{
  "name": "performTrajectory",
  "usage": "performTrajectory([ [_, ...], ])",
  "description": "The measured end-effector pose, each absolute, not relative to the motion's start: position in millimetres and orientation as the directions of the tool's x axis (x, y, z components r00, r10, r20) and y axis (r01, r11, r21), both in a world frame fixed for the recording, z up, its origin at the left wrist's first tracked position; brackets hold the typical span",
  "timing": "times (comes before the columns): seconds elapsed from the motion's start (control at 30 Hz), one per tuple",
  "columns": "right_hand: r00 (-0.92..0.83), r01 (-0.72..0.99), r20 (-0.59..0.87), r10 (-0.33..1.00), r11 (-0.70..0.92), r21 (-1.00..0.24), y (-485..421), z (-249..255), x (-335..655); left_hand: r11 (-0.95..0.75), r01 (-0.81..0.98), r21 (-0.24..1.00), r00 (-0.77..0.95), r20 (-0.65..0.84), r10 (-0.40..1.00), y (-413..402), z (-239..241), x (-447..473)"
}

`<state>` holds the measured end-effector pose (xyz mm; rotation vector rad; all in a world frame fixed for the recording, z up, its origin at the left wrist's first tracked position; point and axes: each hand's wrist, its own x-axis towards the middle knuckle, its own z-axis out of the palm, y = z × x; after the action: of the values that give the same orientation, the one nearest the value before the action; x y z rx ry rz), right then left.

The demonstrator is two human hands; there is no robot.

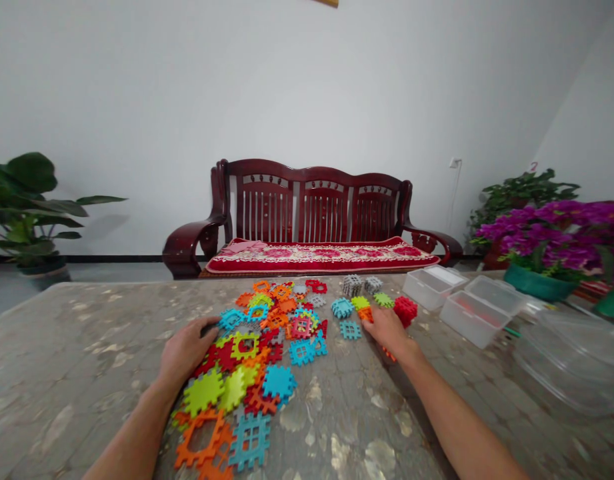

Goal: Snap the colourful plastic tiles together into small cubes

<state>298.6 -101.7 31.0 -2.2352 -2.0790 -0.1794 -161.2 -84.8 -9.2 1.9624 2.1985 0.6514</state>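
Notched plastic building tiles in orange, blue, green, red and grey form a loose pile (pixel 249 347) on the table. My left hand (pixel 187 347) rests at the pile's left edge, thumb and fingers apart, near a blue window tile (pixel 231 319). My right hand (pixel 389 330) is at the sorted groups on the right, its fingers curled at an orange tile (pixel 365 314); the far fingers are partly hidden. Around it are a red stack (pixel 405 310), green tiles (pixel 384 300), a blue stack (pixel 342 307), a single blue window tile (pixel 351 330) and grey stacks (pixel 353 286).
Clear plastic boxes (pixel 471 320) stand on the right, with a large transparent container (pixel 571 363) nearer me. Purple flowers (pixel 567 230) in a teal pot are at the far right. Behind the patterned table (pixel 331 413) stands a wooden bench (pixel 321 200). A potted plant (pixel 37 207) is on the left.
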Motion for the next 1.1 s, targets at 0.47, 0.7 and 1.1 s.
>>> performTrajectory([
  [0.47, 0.082, 0.997, 0.187, 0.979, -0.078, -0.025, -115, 38, 296, 0.072, 0.921, 0.384, -0.155, 0.193, 0.969, -85, -10, -161],
  [0.7, -0.184, 0.968, 0.309, 0.933, 0.227, -0.108, -98, 37, 274, 0.082, 0.921, 0.380, -0.159, 0.177, 0.971, -86, -9, -160],
  [1.1, -0.299, 0.952, 0.244, 0.923, 0.271, 0.143, -77, 35, 262, 0.099, 0.929, 0.357, -0.160, 0.145, 0.976, -90, -1, -155],
])
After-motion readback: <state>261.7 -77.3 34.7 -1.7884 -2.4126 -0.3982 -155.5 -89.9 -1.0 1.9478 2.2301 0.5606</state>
